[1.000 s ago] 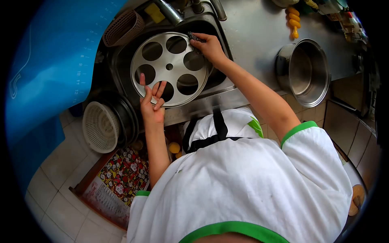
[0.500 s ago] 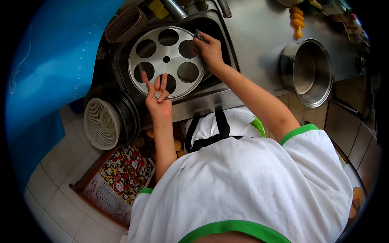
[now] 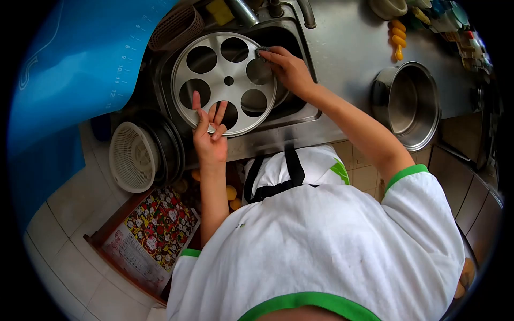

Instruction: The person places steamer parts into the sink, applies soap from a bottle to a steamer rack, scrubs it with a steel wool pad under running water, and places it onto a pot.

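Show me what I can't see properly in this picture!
Sink bottom, head view: mostly hidden by the metal disc.
Dark scrubber, head view: partly covered by the right hand.
Tap, head view: cut off by the top edge.
Small print on the colorful sheet, head view: too small to read.

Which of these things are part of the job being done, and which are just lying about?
Apparently in use:
Holed metal disc, held by the left hand
Dark scrubbing pad, in the right hand
Sink, beneath the disc

Apparently lying about:
Steel pot
White basket
Colorful printed sheet
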Demonstrator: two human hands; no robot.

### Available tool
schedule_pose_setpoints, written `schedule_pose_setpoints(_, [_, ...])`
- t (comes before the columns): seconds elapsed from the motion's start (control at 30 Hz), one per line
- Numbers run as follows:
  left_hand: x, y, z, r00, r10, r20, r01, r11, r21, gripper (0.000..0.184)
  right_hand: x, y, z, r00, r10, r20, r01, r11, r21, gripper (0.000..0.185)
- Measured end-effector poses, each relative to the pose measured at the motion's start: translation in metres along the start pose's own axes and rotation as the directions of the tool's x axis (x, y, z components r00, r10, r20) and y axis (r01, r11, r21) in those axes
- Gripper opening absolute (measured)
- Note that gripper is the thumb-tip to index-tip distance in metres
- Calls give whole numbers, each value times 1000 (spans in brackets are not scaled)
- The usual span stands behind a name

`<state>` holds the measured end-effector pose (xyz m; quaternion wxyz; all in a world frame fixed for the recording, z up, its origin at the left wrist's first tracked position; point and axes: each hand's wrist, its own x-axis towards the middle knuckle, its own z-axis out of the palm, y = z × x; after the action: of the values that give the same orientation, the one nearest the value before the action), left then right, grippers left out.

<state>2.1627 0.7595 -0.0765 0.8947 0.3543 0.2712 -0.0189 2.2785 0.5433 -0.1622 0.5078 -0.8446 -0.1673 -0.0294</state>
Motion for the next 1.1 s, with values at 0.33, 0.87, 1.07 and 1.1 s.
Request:
schedule_pose_setpoints(0.33, [-2, -10, 1, 999, 25, -36, -26, 999, -24, 46, 6, -36, -2, 998, -54, -15, 44, 928, -370, 40])
schedule_pose_setpoints(0.87, [-4, -17, 10, 998, 18, -68, -15, 999, 41, 47, 2, -52, 8, 991, 34, 131, 11, 943, -333, 44])
schedule_pose_setpoints(1.07, [-7, -17, 10, 997, 4, -79, -1, 999, 40, 47, 8, -34, 10, 998, 38, 54, -18, 945, -327, 46])
schedule_pose_setpoints(1.1, [-8, -15, 12, 997, 20, -69, -17, 999, 33, 47, 17, -26, 7, 999, 40, 16, -33, 942, -335, 47])
